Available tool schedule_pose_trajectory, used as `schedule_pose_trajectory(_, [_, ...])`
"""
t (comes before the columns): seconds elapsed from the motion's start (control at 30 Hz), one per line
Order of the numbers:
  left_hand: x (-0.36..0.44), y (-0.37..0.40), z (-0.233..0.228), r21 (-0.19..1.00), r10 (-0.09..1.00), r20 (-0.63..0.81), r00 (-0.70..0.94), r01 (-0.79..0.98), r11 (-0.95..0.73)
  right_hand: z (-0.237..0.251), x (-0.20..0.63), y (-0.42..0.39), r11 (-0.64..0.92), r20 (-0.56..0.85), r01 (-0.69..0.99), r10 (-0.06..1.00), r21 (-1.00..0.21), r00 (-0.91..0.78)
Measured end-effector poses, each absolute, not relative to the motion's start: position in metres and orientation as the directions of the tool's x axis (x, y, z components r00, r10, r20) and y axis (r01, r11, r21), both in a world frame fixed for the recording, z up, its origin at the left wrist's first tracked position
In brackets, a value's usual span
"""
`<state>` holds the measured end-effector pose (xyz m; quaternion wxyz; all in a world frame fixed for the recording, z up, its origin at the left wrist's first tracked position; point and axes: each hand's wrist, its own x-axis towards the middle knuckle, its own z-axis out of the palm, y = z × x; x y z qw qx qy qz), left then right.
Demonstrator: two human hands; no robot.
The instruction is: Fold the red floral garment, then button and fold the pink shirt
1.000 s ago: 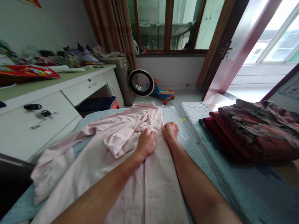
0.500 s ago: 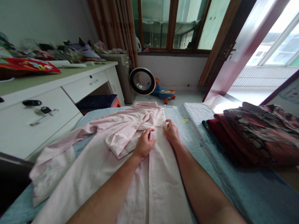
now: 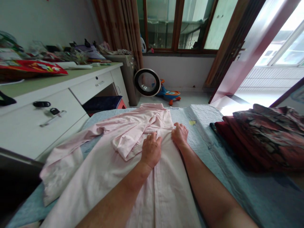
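Observation:
A pale pink long-sleeved shirt [image 3: 99, 171] lies lengthwise before me, its collar at the far end. One sleeve [image 3: 133, 141] is folded across the body, and the other stretches out to the left. My left hand [image 3: 151, 150] rests palm down on the shirt beside the folded cuff, fingers laid on the fabric and nothing held. At the shirt's right edge, my right hand [image 3: 180, 134] has its fingers curled round the cloth; the fingertips are partly hidden.
The shirt lies on a light blue quilted cover [image 3: 201, 115]. A stack of dark red and patterned folded cloth [image 3: 263, 136] sits at the right. Along the left runs a white cabinet [image 3: 57, 104] with a cluttered top. Beyond are a washing machine's open round door [image 3: 147, 83] and a blue ride-on toy [image 3: 167, 93].
My left hand has turned palm down and its fingers have lowered onto the shirt. My right hand has stayed at the edge, its fingers more curled. The view has shifted slightly.

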<state>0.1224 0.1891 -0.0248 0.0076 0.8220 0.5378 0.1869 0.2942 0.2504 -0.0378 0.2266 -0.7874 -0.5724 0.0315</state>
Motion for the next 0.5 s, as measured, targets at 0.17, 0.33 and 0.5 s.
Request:
schedule_pose_trajectory(0.17, [0.127,0.190,-0.028,0.173,0.788,0.324,0.523,0.786,-0.593,-0.038,0.286,0.249,0.081,0.333,0.920,0.941,-0.383,0.056])
schedule_pose_trajectory(0.33, [0.128,0.192,-0.024,0.217,0.816,0.207,0.539,0.788,-0.576,-0.044,0.280,0.247,0.141,0.085,0.937,0.989,-0.320,-0.120])
schedule_pose_trajectory(0.5, [0.129,0.191,-0.018,0.206,0.839,0.190,0.510,0.815,-0.542,-0.046,0.281,0.247,0.085,0.038,0.967,0.996,-0.241,-0.078])
